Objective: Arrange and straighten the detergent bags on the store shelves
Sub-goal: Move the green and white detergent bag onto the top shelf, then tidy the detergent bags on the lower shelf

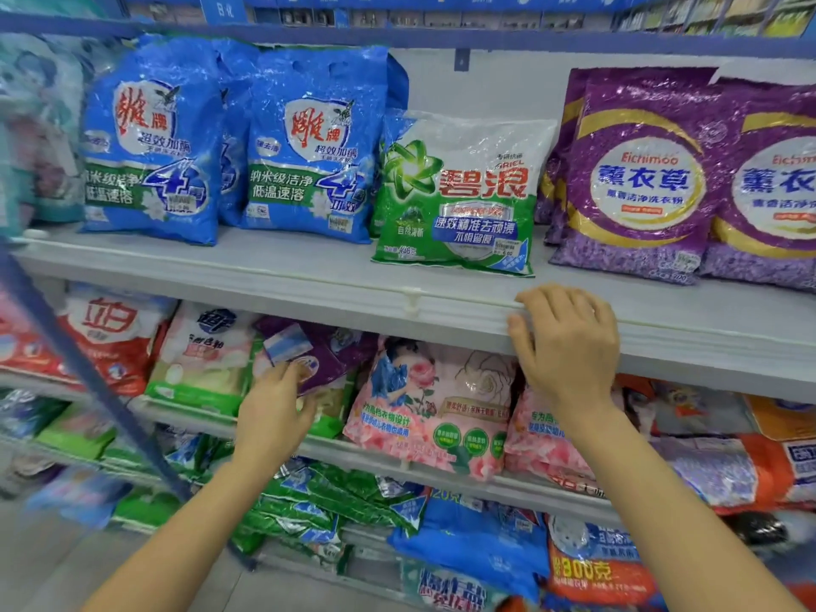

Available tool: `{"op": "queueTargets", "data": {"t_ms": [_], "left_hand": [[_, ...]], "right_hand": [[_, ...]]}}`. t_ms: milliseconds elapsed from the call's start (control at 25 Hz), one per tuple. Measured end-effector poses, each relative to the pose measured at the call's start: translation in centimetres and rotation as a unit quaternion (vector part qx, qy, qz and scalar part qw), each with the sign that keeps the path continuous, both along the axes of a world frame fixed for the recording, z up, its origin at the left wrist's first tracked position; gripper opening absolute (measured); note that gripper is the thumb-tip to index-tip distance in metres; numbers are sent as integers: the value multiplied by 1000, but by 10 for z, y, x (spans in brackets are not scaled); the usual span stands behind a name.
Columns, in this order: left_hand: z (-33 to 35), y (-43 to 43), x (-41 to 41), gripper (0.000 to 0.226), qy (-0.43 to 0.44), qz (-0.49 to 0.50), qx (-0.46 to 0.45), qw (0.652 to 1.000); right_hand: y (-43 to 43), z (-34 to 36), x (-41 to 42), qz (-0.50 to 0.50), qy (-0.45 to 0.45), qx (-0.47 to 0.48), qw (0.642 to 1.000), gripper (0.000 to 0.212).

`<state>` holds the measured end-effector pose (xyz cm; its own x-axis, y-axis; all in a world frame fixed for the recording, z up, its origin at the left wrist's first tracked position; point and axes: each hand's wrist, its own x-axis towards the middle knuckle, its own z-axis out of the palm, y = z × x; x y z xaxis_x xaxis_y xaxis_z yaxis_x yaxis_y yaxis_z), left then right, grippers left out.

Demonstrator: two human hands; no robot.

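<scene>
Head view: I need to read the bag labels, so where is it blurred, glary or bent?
In the head view, the middle is sharp: the green and white bag reads clearly. The far-left bags and the left hand are smeared by blur. Glare streaks the blue bags. The shelf edge bows from the wide lens.
</scene>
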<state>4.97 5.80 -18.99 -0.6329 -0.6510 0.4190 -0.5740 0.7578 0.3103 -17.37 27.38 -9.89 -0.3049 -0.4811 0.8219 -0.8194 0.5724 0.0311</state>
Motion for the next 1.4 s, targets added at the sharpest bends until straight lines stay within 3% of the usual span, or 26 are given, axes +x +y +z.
{"op": "queueTargets", "data": {"t_ms": [280,400,640,760,880,960,1120,1320,1400], "left_hand": [[-37,-50,-41,67,-230,-34,-35,972],[-66,-69,-38,66,-262,-57,-31,963],[-48,-83,-31,43,-136,-99,-40,985],[-30,-88,-25,40,-117,-109,-30,987],[-3,-89,-19,23,-79,-104,28,991],[17,-90,-12,11,-20,-132,10,991],[61,-82,14,17,23,-253,-5,967],[107,-65,29,26,2,-373,146,916],[127,-56,35,32,19,-408,200,891]], "right_hand": [[-4,-4,1,-53,59,-3,997,25],[-4,-5,2,-58,62,-2,996,28],[-6,-4,4,-87,44,3,995,29],[-6,-3,8,-95,39,0,995,28],[-7,-3,12,-102,29,1,994,29],[-8,-1,14,-103,13,7,995,29],[-6,2,20,-105,-7,25,994,32],[-7,8,30,-138,-101,60,983,43],[-12,11,49,-111,-103,22,988,43]]}}
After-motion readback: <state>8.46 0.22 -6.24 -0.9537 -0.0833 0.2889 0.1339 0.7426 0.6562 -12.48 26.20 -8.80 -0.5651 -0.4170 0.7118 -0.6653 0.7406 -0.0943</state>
